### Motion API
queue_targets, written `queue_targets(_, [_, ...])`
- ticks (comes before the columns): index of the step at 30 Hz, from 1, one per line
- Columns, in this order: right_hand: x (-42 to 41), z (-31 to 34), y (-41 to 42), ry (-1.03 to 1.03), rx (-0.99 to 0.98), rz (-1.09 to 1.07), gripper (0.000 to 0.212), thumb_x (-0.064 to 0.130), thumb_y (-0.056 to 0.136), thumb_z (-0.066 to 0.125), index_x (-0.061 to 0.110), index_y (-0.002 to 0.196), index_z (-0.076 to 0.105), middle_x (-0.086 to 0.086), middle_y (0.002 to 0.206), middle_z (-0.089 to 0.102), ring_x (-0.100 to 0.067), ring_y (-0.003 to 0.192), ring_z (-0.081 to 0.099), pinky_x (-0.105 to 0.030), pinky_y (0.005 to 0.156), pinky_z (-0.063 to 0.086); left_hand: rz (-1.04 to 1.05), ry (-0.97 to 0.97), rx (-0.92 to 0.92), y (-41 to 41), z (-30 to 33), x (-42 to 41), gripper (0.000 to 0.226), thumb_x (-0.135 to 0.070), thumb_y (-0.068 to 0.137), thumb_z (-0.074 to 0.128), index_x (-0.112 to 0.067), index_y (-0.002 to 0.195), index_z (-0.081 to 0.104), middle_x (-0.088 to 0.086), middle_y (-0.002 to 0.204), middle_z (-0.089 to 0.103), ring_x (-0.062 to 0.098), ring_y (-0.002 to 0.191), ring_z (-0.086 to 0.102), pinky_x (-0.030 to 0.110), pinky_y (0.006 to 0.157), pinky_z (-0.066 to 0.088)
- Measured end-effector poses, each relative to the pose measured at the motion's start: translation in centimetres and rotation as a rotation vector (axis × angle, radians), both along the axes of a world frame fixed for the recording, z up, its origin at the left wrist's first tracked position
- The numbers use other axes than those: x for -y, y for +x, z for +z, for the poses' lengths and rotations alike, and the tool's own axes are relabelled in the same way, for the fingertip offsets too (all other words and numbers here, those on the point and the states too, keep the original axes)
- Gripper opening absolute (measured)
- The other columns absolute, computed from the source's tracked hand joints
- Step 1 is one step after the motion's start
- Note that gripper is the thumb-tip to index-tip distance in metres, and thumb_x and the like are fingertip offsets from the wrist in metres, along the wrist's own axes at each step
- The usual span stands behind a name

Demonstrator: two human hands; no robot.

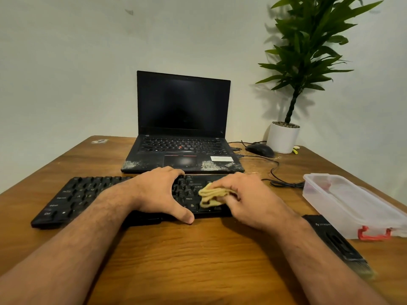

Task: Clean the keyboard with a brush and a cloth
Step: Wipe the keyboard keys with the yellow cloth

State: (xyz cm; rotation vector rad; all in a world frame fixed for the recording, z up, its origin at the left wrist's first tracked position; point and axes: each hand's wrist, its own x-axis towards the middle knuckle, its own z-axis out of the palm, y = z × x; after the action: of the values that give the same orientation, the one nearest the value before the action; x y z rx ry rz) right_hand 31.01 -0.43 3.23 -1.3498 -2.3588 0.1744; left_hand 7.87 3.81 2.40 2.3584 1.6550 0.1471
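Observation:
A black keyboard lies across the wooden table in front of me. My left hand grips its middle, fingers over the far edge and thumb at the near edge. My right hand holds a bunched yellow cloth against the keys at the keyboard's right end. A black brush with pale bristles lies on the table to the right of my right forearm, not held.
A dusty open laptop stands behind the keyboard. A black mouse and its cable lie right of it, near a potted plant. A clear plastic box with a red clasp sits at the right edge.

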Motion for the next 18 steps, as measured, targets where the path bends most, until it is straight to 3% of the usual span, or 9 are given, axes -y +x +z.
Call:
queue_targets(2, [0.0,-0.1,0.0,-0.023,0.063,0.056,0.053,0.000,0.085,0.056,0.037,0.120,0.071,0.024,0.119,0.063,0.007,0.111,0.049,0.003,0.091,0.027,-0.001,-0.004,-0.001,0.0,0.0,0.0,0.131,-0.076,0.050,0.079,-0.026,0.155,0.019,-0.008,0.152,0.034,0.013,0.136,0.035,0.039,0.115,0.033])
queue_targets(3, [0.0,0.1,0.3,-0.033,0.041,0.044,0.056,-0.003,0.080,0.054,0.037,0.115,0.074,0.025,0.114,0.064,0.008,0.108,0.051,0.004,0.091,0.029,0.000,-0.007,0.002,-0.1,0.0,0.0,0.131,-0.076,0.050,0.079,-0.026,0.155,0.019,-0.008,0.151,0.035,0.013,0.135,0.035,0.039,0.115,0.034])
queue_targets(4, [-0.1,0.3,0.7,-0.039,0.006,0.017,0.054,-0.004,0.077,0.053,0.035,0.107,0.078,0.024,0.107,0.065,0.008,0.103,0.054,0.001,0.092,0.037,0.000,-0.009,0.005,-0.1,0.0,0.0,0.131,-0.076,0.050,0.079,-0.026,0.155,0.019,-0.008,0.151,0.035,0.013,0.135,0.035,0.039,0.115,0.034])
queue_targets(6, [-0.3,0.6,1.8,-0.006,-0.017,-0.054,0.041,-0.001,0.076,0.057,0.031,0.086,0.081,0.019,0.093,0.068,0.002,0.094,0.056,-0.018,0.085,0.053,-0.001,-0.011,0.009,-0.1,0.0,0.0,0.131,-0.075,0.050,0.079,-0.026,0.155,0.019,-0.008,0.152,0.034,0.013,0.136,0.035,0.039,0.115,0.033])
queue_targets(8, [-0.6,0.6,2.6,0.040,-0.024,-0.089,0.035,0.001,0.075,0.059,0.030,0.075,0.080,0.013,0.086,0.070,-0.002,0.090,0.054,-0.028,0.077,0.055,0.000,-0.011,0.009,-0.1,0.0,0.1,0.131,-0.075,0.051,0.079,-0.026,0.155,0.018,-0.008,0.152,0.034,0.014,0.136,0.034,0.039,0.115,0.033])
queue_targets(12, [-0.4,0.0,1.7,0.068,-0.078,0.037,0.041,-0.001,0.076,0.057,0.031,0.083,0.081,0.020,0.100,0.073,0.001,0.099,0.051,-0.019,0.083,0.049,0.005,-0.013,0.000,0.0,0.0,0.0,0.131,-0.077,0.050,0.078,-0.027,0.155,0.018,-0.009,0.150,0.035,0.012,0.134,0.036,0.038,0.114,0.035])
queue_targets(15, [-0.7,-0.3,1.2,0.001,-0.049,0.039,0.039,-0.003,0.071,0.054,0.025,0.072,0.081,0.020,0.096,0.073,0.001,0.100,0.049,-0.015,0.085,0.043,0.008,-0.020,-0.002,0.0,0.1,0.1,0.131,-0.076,0.050,0.078,-0.027,0.155,0.018,-0.009,0.151,0.034,0.013,0.135,0.035,0.038,0.115,0.034])
queue_targets(18, [-1.2,0.0,2.5,-0.013,0.006,-0.108,0.028,0.001,0.076,0.057,0.020,0.063,0.074,0.015,0.087,0.070,-0.002,0.099,0.049,-0.025,0.087,0.049,0.006,-0.015,-0.010,0.0,0.1,0.3,0.131,-0.076,0.051,0.078,-0.026,0.156,0.017,-0.008,0.153,0.032,0.014,0.137,0.034,0.038,0.116,0.033])
